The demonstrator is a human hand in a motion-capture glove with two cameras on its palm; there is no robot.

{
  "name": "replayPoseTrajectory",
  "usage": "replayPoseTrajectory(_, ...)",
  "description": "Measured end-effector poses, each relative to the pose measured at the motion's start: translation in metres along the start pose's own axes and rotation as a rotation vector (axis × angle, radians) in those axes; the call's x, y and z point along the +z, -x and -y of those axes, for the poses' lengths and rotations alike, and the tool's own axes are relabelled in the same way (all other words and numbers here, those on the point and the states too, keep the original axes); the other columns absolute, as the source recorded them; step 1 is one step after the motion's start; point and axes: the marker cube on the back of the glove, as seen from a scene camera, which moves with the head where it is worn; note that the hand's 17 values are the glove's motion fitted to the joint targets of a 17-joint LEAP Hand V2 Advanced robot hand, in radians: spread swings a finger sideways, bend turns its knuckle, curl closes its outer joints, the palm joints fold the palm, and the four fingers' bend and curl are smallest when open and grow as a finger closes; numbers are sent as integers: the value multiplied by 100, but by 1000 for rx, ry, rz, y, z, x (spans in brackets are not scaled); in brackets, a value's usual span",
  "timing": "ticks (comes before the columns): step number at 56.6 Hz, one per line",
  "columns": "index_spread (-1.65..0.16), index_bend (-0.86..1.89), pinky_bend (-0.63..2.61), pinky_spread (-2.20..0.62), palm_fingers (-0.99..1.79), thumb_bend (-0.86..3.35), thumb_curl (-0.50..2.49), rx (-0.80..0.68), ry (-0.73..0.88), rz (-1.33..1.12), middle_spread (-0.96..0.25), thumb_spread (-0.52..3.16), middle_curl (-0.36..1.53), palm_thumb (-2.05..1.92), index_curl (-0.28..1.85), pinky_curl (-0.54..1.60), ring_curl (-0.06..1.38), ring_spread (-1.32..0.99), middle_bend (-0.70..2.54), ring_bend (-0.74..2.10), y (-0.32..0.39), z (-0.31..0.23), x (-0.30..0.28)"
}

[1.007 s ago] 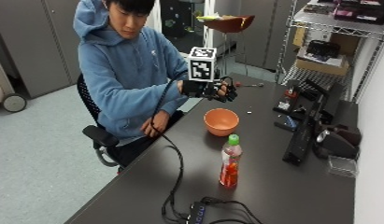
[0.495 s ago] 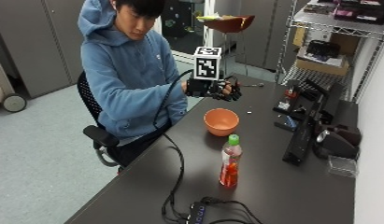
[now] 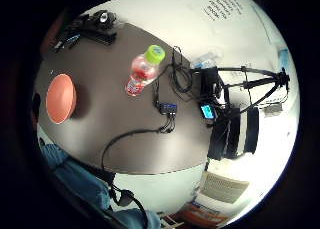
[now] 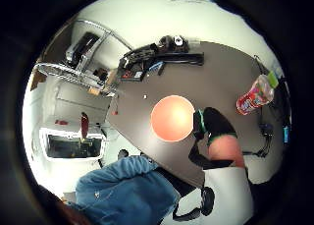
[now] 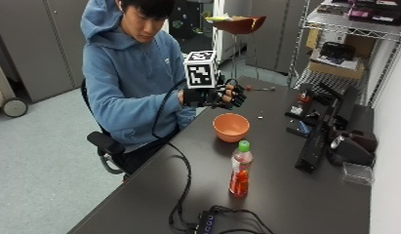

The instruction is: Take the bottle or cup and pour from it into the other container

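Nothing done yet: right hand (image 5: 219,96) raised over table (image 5: 284,185), fingers loosely curled, empty. Bottle (image 5: 239,168) capped, upright, near bowl (image 5: 230,126); grasp, uncap, pour remain

Orange bowl (image 5: 231,126), green-capped bottle (image 5: 239,168) of red liquid, dark brown table (image 5: 278,185), blue hoodie (image 5: 129,83).

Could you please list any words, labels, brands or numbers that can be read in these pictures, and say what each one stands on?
No text can be read in any view.
The bottle carries a red label, but its print is too blurred to read.
The whiteboard behind the table bears dark writing, too small to make out.
The orange bowl and the gloved right hand show no lettering.
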Motion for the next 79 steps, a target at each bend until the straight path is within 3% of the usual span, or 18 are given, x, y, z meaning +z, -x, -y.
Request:
replayPoseTrajectory(35,-33,11,43,28,0,-3,43,48,-131,121,12,94,33,68,17,36,31,16,21,46,-121,-41,-17)
replayPoseTrajectory(53,-28,13,41,28,7,-3,41,10,-301,413,14,92,33,66,18,35,31,15,24,51,-179,-30,20)
replayPoseTrajectory(79,-24,12,43,28,12,-3,41,94,-341,766,15,89,34,69,19,35,30,14,23,52,-216,-4,76)
